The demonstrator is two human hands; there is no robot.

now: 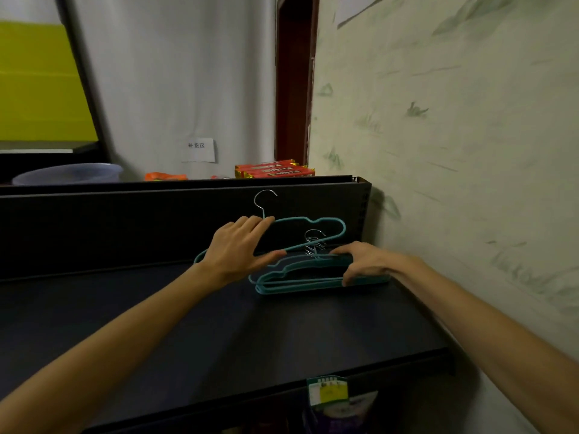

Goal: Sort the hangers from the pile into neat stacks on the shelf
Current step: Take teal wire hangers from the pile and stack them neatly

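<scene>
A single teal wire hanger (316,221) with a silver hook is lifted above the dark shelf (194,327), tilted against the back panel. My left hand (238,250) holds it, fingers over its top bar near the hook and thumb under its lower bar. A flat stack of several teal hangers (300,285) lies at the shelf's back right corner, silver hooks pointing to the back. My right hand (366,261) grips the right part of that stack, fingers curled over the bars.
The black back panel (125,220) rises behind the shelf. A patterned wall (454,151) closes the right side. Beyond the panel sit red snack packs (275,170), an orange packet (166,176) and a clear basin (69,174). A price tag (327,390) hangs from the front edge.
</scene>
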